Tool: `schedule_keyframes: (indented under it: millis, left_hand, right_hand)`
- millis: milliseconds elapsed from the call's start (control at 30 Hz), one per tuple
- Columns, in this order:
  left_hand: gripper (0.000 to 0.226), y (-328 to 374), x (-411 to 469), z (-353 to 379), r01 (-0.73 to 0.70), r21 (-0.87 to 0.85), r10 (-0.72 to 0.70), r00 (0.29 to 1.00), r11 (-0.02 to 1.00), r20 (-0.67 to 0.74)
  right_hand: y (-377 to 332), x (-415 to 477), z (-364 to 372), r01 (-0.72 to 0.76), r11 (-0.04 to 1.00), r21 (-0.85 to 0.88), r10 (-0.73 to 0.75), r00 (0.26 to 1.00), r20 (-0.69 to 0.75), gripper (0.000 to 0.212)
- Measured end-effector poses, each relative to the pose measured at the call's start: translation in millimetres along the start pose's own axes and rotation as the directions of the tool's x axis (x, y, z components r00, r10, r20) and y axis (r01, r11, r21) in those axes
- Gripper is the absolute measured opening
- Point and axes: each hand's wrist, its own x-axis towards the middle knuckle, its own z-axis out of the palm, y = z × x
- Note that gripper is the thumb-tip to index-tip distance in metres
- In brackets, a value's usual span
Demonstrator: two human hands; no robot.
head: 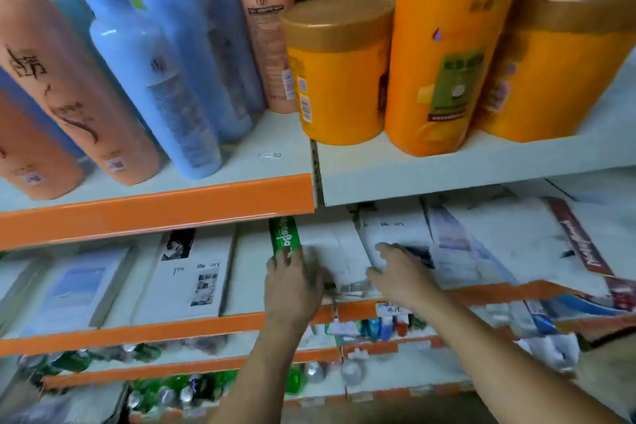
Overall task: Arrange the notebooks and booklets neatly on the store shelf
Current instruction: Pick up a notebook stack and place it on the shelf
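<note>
step in hand: squaring the middle stack on the notebook shelf [172,327].

1. position. the notebooks lie flat, face up, in a row on the shelf under the bottle shelf [447,169]. the green-banded notebook [285,234] and the white notebook [334,248] just beside it sit at the centre, between the 2 hands.
2. hands. the left hand [292,282] has its fingertips on the lower end of the green band; motion blur hides whether they pinch the cover or only press on it, so its grip cannot be told. the right hand [399,272] is spread and relaxed, fingers resting on the "memory" notebook [392,227], gripping nothing.
3. method, as a judgement. press flat with both palms and slide the covers, do not lift them: loose covers likely fan apart if pinched at 1 corner. bring the long edges parallel to the left "memory" notebook [192,279], which lies straight. bring each near edge up against the orange lip.
4. caution. the large booklet [516,244] to the right lies skewed and appears to overhang the lip. a sideways push from the right hand could nudge it further out, so steady it first.
</note>
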Motion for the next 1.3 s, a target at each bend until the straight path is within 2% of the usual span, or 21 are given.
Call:
schedule_keyframes:
  millis: [100,167,300,400,533,633,700,767,967,1200,1300]
  left_hand:
    - [0.055,-8,-3,5,0.21,-0.166,-0.212,0.977,0.963,0.004]
    - [0.049,-12,-5,8,0.278,-0.208,-0.273,0.961,0.938,0.053]
    - [0.036,-16,-3,8,0.285,-0.256,-0.272,0.958,0.924,0.085]
    - [0.039,-20,2,10,0.281,-0.321,-0.273,0.959,0.904,0.072]
    - [0.05,-28,0,12,0.361,-0.467,-0.309,0.933,0.807,0.186]
    - [0.042,-41,-8,8,0.431,-0.502,-0.354,0.902,0.75,0.245]
    - [0.042,-48,-10,6,0.436,-0.517,-0.361,0.9,0.737,0.244]
    - [0.048,-49,-11,4,0.424,-0.539,-0.349,0.905,0.727,0.242]
    - [0.042,-21,-19,10,0.34,-0.571,-0.221,0.938,0.748,0.268]
    - [0.041,2,-38,18,0.27,-0.615,-0.152,0.959,0.741,0.237]
    - [0.045,8,-45,21,0.265,-0.676,-0.138,0.962,0.687,0.237]
  right_hand:
    - [-4,13,8,0.032,0.999,0.004,-0.032,0.998,0.047,0.028]
    - [-6,17,15,0.022,0.999,0.027,-0.023,0.998,0.052,0.026]
    - [-4,21,25,-0.004,0.996,0.084,0.004,1.0,0.003,0.024]
    - [0,22,24,-0.052,0.986,0.156,0.054,0.999,-0.007,0.022]
    - [10,15,17,-0.167,0.947,0.275,0.16,0.986,0.051,0.014]
    - [29,12,17,-0.241,0.903,0.354,0.242,0.969,0.043,0.014]
    - [40,11,14,-0.272,0.872,0.408,0.278,0.96,0.047,0.01]
    - [41,6,8,-0.28,0.858,0.431,0.287,0.957,0.049,0.022]
    - [36,-3,5,-0.221,0.858,0.464,0.226,0.973,0.046,0.024]
    - [34,-12,14,-0.266,0.692,0.671,0.216,0.963,0.16,0.026]
    - [32,-18,18,-0.272,0.637,0.721,0.187,0.962,0.198,0.027]
